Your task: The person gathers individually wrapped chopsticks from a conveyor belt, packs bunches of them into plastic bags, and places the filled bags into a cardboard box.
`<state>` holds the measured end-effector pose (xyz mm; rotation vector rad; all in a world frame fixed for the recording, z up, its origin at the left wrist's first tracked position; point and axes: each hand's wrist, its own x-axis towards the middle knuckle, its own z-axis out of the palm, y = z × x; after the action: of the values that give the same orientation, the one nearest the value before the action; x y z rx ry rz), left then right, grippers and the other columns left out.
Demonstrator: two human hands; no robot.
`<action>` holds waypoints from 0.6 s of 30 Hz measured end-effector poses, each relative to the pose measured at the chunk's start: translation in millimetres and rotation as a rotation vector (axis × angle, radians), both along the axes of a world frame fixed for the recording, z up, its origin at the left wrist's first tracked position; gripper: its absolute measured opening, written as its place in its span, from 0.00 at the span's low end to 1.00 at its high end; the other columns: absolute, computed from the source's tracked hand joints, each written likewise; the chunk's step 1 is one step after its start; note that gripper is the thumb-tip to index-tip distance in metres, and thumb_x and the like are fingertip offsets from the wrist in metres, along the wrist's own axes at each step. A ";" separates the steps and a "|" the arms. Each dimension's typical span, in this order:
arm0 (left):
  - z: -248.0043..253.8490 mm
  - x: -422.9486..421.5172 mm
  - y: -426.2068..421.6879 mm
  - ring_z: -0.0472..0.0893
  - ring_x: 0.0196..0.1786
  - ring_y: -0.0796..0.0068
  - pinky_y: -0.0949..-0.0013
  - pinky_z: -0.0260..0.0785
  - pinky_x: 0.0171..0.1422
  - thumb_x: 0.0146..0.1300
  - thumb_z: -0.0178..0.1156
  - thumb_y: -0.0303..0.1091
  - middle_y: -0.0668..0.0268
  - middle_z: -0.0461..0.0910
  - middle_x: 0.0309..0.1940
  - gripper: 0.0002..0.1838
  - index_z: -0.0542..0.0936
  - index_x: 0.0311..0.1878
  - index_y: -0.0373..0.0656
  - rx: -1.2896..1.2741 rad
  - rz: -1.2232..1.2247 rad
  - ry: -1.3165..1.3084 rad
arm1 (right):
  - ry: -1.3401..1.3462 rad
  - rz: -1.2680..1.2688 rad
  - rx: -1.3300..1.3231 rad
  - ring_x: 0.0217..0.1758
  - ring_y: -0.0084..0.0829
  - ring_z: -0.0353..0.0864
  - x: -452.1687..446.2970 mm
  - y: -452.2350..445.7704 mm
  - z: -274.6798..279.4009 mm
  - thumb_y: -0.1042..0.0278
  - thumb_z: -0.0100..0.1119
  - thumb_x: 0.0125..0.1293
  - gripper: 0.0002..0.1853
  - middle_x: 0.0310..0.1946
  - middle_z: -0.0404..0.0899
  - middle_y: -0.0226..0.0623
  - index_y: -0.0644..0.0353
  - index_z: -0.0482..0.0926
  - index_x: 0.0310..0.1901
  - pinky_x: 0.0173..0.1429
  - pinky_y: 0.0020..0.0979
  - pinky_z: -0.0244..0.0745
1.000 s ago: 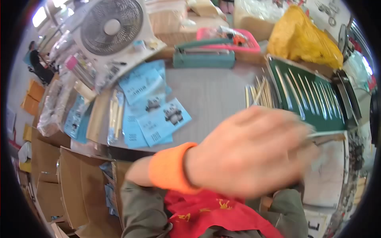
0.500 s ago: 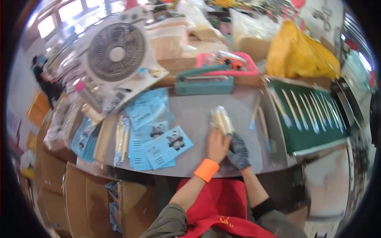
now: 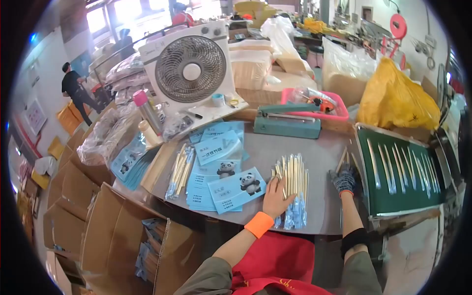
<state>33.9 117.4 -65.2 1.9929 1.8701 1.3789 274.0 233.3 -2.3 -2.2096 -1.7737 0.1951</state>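
Observation:
A spread of wrapped bamboo chopsticks (image 3: pixel 294 182), in clear sleeves with blue lower ends, lies on the grey table (image 3: pixel 246 147) before me. On its left side rests my left hand (image 3: pixel 277 197), bare, with an orange wristband and fingers apart. My right hand (image 3: pixel 342 181), in a grey knit glove, is farther right, its fingers apart and touching a few loose chopsticks (image 3: pixel 340 161) near the board. Its palm and fingertips partly hide them. Blue panda-printed bags (image 3: pixel 237 189) overlap just left of my left hand.
More wrapped chopsticks (image 3: pixel 181 171) lie left of the bags. A green board (image 3: pixel 381 196) at right carries a row of chopsticks. Behind stand a teal bag sealer (image 3: pixel 287 127), a pink basket (image 3: pixel 339 115) and a fan (image 3: pixel 191 71). Cardboard boxes (image 3: pixel 118 236) stand at lower left.
The bundle of chopsticks held between both hands now lies spread on the table. My right hand has moved right to the loose chopsticks; my left stays at the spread. The view has shifted.

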 end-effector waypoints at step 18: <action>2.7 18.4 -5.7 0.63 0.63 0.45 0.55 0.56 0.68 0.59 0.60 0.50 0.43 0.63 0.62 0.35 0.67 0.63 0.36 -0.064 -0.063 -0.100 | 0.172 0.626 0.438 0.62 0.51 0.68 -89.1 -114.6 -73.1 0.65 0.54 0.59 0.24 0.56 0.72 0.53 0.67 0.71 0.56 0.67 0.45 0.61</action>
<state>52.4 111.7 -62.5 1.8994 1.7704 1.3572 184.9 118.7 -75.4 -1.2654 -2.1073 0.1078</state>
